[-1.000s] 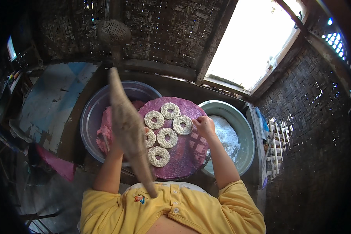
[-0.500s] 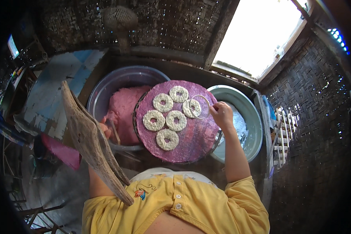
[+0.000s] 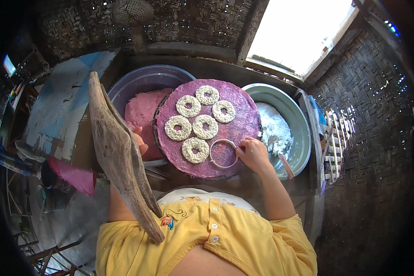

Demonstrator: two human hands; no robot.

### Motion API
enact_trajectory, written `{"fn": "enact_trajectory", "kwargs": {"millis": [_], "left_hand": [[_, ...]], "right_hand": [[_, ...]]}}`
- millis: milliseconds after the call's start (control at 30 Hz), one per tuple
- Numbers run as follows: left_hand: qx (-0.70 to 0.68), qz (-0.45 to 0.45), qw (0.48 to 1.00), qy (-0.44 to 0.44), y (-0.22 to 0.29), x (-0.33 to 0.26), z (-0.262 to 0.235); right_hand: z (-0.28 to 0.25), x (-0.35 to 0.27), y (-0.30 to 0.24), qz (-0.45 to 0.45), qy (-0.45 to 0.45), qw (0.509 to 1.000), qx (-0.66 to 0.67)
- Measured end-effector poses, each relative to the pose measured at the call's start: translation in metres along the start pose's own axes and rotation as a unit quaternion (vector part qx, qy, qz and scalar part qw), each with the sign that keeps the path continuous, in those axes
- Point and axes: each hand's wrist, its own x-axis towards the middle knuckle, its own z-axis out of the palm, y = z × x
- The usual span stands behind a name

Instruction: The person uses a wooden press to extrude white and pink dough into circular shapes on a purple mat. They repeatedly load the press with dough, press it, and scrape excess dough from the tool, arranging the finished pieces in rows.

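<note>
My right hand [image 3: 253, 154] is closed on the side of a thin pale ring [image 3: 223, 153], which lies at the near edge of a round purple mesh-covered tray [image 3: 241, 110]. Several white, stringy dough rings with holes are on the tray; the nearest dough ring [image 3: 195, 150] sits just left of the ring. My left hand [image 3: 141, 141] is mostly hidden behind a large weathered wooden piece [image 3: 115, 142] in two long halves, close to the camera. Its visible fingers are by the pink dough [image 3: 145, 106], so its grip cannot be made out.
The pink dough sits in a dark blue tub [image 3: 158, 70] behind the tray's left side. At the right, a grey-green basin [image 3: 303, 138] holds a white mass [image 3: 273, 126], with a flat stick [image 3: 286, 166] at its near rim. A worn blue-white board [image 3: 62, 101] is at left.
My right hand has brought the ring nearer, from the dough ring at the tray's right to a spot beside the nearest dough ring. The whole view has shifted slightly.
</note>
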Motion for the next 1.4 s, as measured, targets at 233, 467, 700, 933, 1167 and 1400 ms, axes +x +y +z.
{"fn": "enact_trajectory", "kwargs": {"millis": [233,467,700,933,1167,1400], "left_hand": [[0.021,-0.011,1.000,-0.009,-0.005,0.015,0.010],[0.044,-0.008,0.999,-0.005,-0.004,0.022,0.016],[0.114,0.005,0.993,0.019,-0.003,0.028,0.032],[0.588,0.212,0.779,0.050,-0.031,0.058,0.108],[0.665,0.217,0.699,-0.148,-0.050,0.100,0.192],[-0.338,-0.132,0.908,-0.211,-0.055,0.190,0.199]], "right_hand": [[0.005,0.005,-0.001,0.028,0.014,0.999,-0.009],[0.001,0.003,0.000,0.018,0.001,1.000,0.006],[-0.015,-0.002,-0.002,0.038,0.036,0.998,0.019],[-0.030,-0.029,-0.048,-0.052,-0.141,0.890,0.431],[-0.017,-0.048,-0.049,0.091,-0.169,0.742,0.642],[-0.062,-0.058,0.017,0.096,-0.290,0.711,0.633]]}}
